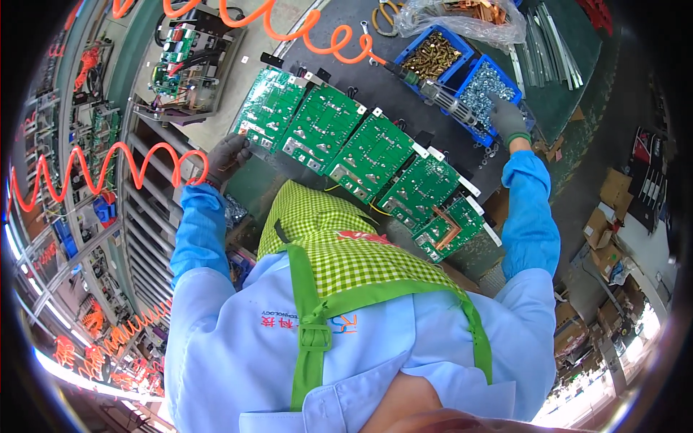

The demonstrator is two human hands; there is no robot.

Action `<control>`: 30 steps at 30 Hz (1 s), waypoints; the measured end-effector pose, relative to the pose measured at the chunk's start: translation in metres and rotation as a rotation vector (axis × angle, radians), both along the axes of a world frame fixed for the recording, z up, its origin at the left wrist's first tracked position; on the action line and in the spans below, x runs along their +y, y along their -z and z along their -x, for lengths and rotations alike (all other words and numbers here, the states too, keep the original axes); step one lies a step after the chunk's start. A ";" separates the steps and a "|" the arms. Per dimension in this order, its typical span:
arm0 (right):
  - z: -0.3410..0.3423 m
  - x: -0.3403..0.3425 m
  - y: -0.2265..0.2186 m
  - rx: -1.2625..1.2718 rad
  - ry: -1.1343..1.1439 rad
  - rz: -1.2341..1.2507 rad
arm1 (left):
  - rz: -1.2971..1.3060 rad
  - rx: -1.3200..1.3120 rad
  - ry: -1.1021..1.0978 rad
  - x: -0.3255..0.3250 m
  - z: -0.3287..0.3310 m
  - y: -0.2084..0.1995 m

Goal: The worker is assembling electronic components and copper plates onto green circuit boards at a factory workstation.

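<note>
My left hand (229,154), in a dark grey glove, is at the near left corner of the leftmost green circuit board (268,108). Its fingers are curled together; what they hold, if anything, is too small to make out. My right hand (510,117), also gloved, reaches into a blue bin of silver screws (485,94), its fingertips hidden among them. Beside that hand a power screwdriver (449,101) lies along the bins, joined to an orange coiled hose (339,47). Several more boards (372,155) stand in a slanting row, with a copper-coloured bracket (447,232) on the nearest right one.
A second blue bin holds brass-coloured screws (431,58). Behind it are a clear plastic bag (469,25) and long metal strips (552,47). An open electronic unit (180,76) stands at the far left, near a roller conveyor (148,224). Another orange coiled hose (115,162) hangs by my left arm.
</note>
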State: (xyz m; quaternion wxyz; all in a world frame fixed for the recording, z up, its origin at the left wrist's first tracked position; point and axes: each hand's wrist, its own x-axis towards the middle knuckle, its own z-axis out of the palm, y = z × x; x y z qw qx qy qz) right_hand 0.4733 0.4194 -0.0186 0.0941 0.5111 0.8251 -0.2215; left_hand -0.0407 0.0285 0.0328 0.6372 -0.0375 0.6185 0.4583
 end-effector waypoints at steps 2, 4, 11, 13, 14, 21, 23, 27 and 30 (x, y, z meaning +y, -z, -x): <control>0.012 -0.007 0.010 -0.194 -0.130 -0.101 | 0.015 -0.020 -0.013 -0.001 -0.002 0.000; 0.018 -0.010 0.015 -0.176 -0.088 -0.101 | 0.034 -0.021 -0.011 0.000 0.001 -0.003; 0.019 -0.009 0.023 -0.091 -0.059 -0.121 | -0.004 -0.031 -0.020 -0.008 0.008 0.011; 0.018 -0.010 0.021 -0.073 -0.132 -0.207 | -0.008 -0.003 -0.039 -0.008 0.007 0.010; 0.025 -0.013 0.017 -0.127 -0.078 -0.172 | -0.027 0.002 -0.022 -0.009 0.008 0.010; 0.019 -0.016 0.022 -0.238 -0.122 -0.191 | -0.035 0.004 -0.015 -0.007 0.002 0.012; 0.018 -0.014 0.009 -0.318 -0.029 -0.164 | -0.093 -0.030 0.042 -0.012 -0.003 0.008; 0.031 -0.008 -0.015 -0.170 -0.108 -0.099 | -0.174 -0.030 0.035 -0.023 0.006 0.014; 0.024 -0.015 0.009 -0.187 -0.079 -0.055 | -0.224 -0.059 0.067 -0.011 0.008 0.014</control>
